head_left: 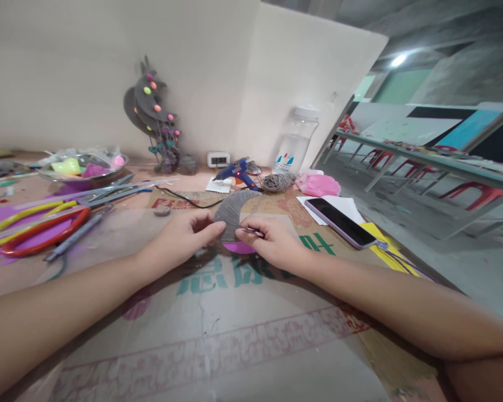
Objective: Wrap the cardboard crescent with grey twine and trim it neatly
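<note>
Soft, even indoor light on the counter (193, 181), a dimmer room at right.
One lamp (398, 60) glares white against the murky grey ceiling (456, 28); the wall (218, 72) is evenly pale. Soft shadows gather beneath the hands (203, 228) and forearms (96, 290). Wide-angle distortion stretches the edges, the distant red stools (482, 194) look smeared, and fine detail is slightly blurred.

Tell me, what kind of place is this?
It's probably a craft workshop or craft classroom. There's a blue glue gun and a bundle of gray yarn on this table, and off to the right is a long table with red stools.
</note>
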`<state>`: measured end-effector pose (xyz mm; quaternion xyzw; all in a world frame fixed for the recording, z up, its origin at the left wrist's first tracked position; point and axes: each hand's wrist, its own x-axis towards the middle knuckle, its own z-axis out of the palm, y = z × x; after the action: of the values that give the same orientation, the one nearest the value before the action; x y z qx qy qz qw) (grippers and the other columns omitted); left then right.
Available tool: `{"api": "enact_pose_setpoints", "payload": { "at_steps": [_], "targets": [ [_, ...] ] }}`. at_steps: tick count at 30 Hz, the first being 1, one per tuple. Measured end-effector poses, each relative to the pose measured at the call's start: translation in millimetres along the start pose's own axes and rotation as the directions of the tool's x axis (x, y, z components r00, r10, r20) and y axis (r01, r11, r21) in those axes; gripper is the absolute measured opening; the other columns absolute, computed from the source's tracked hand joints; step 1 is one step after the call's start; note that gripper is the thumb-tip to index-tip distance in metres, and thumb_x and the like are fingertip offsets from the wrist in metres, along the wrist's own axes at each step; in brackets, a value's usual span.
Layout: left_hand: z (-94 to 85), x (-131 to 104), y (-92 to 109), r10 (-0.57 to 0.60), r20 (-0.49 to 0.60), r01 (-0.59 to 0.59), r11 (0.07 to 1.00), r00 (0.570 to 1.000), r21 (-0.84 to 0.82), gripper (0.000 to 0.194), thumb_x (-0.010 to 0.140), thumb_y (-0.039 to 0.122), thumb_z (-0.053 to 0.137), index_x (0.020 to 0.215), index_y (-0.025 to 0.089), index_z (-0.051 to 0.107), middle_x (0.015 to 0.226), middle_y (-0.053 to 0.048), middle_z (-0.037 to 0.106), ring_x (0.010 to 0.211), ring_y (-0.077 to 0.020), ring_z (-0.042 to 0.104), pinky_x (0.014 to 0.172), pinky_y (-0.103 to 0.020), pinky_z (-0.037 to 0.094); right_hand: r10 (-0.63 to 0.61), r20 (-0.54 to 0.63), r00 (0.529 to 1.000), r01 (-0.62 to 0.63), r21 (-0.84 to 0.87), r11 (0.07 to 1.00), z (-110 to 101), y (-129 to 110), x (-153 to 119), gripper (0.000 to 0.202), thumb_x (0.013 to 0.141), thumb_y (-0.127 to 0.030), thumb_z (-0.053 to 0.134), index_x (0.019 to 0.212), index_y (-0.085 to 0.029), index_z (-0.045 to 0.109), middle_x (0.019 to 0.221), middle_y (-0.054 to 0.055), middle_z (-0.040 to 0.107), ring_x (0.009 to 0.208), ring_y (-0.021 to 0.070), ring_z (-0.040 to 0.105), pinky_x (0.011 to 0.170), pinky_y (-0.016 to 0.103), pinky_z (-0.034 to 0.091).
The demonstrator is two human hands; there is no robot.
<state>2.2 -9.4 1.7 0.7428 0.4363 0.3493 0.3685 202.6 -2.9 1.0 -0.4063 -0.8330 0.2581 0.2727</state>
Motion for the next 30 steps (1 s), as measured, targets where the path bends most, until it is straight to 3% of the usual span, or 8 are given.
{"api": "enact_pose_setpoints", "payload": {
  "at_steps": [6,13,21,30],
  "targets": [
    [-1.0,0.7,-1.3,-0.007,-0.010,0.007,1.000,1.000,-0.001,0.030,0.086,0.038,0.045,0.068,0.017,0.057,0.058,0.003,0.054,0.055,-0.0110,0.049,0.052,-0.021,0.037,-0.038,0.010,0.999,0.038,-0.031,0.999,1.5,3.7,-0.8,0.020,0.084,-0.027,0.049,0.068,-0.016,0.053,0.060,-0.004,0.043,0.057,0.0083,0.039,0.053,0.019,0.028],
    [1.0,0.6,-0.6,-0.108,-0.014,0.100,0.951,0.994,-0.293,0.037,0.088,0.042,0.036,0.072,0.018,0.059,0.065,-0.001,0.060,0.061,-0.0151,0.056,0.059,-0.025,0.045,-0.033,-0.008,0.999,0.033,-0.036,0.999,0.7,3.6,-0.6,0.023,0.084,-0.030,0.048,0.067,-0.016,0.052,0.060,-0.003,0.043,0.057,0.0088,0.039,0.054,0.020,0.028],
    [-0.9,-1.0,2.1,-0.049,-0.080,0.046,0.998,0.996,-0.032,0.023,0.081,0.039,0.054,0.070,0.018,0.054,0.060,0.004,0.054,0.056,-0.0102,0.049,0.053,-0.020,0.038,-0.039,-0.001,0.999,0.039,-0.037,0.999,0.7,4.3,-0.5,0.021,0.084,-0.028,0.049,0.069,-0.016,0.055,0.061,-0.003,0.045,0.058,0.0085,0.040,0.054,0.020,0.028],
    [-1.7,-0.6,-0.5,-0.031,-0.077,0.025,0.997,0.997,-0.070,0.029,0.087,0.037,0.043,0.071,0.016,0.055,0.063,0.002,0.052,0.060,-0.0119,0.049,0.056,-0.023,0.038,-0.061,-0.017,0.998,0.060,-0.042,0.997,1.0,4.5,0.1,0.019,0.084,-0.026,0.049,0.069,-0.016,0.054,0.061,-0.004,0.046,0.058,0.0084,0.040,0.055,0.020,0.029]
  ]
}}
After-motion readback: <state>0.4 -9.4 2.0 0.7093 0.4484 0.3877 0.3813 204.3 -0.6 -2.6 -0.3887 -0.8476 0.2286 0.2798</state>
